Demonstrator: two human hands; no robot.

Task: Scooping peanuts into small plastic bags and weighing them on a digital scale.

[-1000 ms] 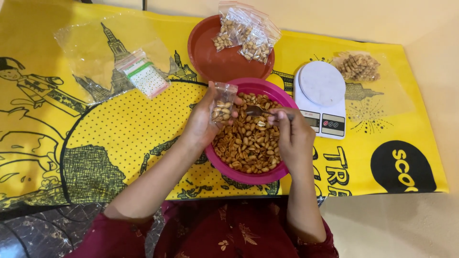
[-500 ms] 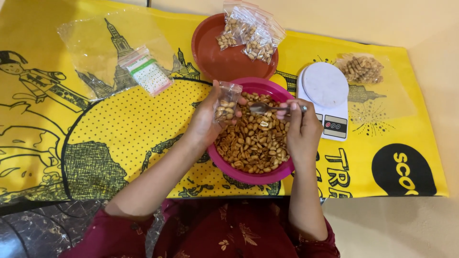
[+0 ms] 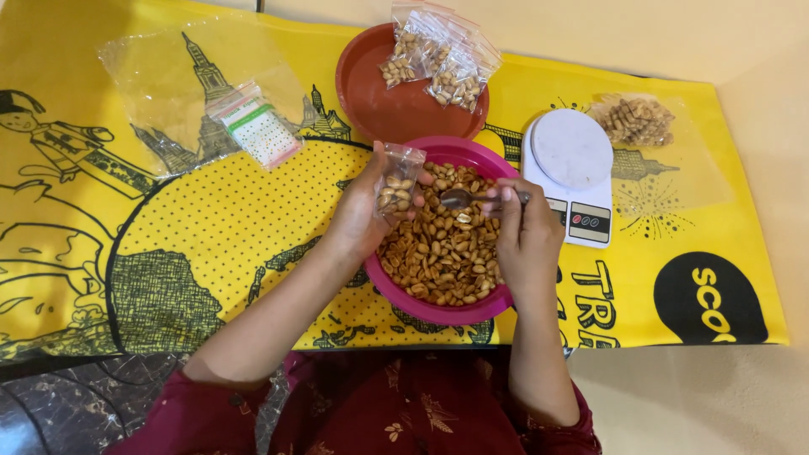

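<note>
Two hands are busy over a bowl of peanuts. The fingers [image 3: 383,181] of the left hand [image 3: 362,215] pinch a small clear bag [image 3: 396,187] that has some peanuts in it, and they hold it with its top up, above the left side of the pink bowl [image 3: 438,310]. The fingers [image 3: 510,195] of the right hand [image 3: 527,240] are closed around the handle of a metal spoon [image 3: 459,199], and the spoon's round end points at the bag, just beside it. The little bag is soft and its mouth looks narrow, so nuts could slide off the spoon and miss it. Most would drop back into the bowl, but a tip too far to the left could send some onto the yellow mat [image 3: 227,227]. If the pinch slips, the whole bag could fall and spill. Behind the bowl sits a red plate [image 3: 371,105] with filled bags [image 3: 438,59] on it. A white kitchen scale [image 3: 573,173] stands just to the right, near the right wrist, so a quick elbow move could bump it. A bigger bag of nuts [image 3: 636,120] lies past the scale, and empty clear bags [image 3: 202,101] lie far to the left.
</note>
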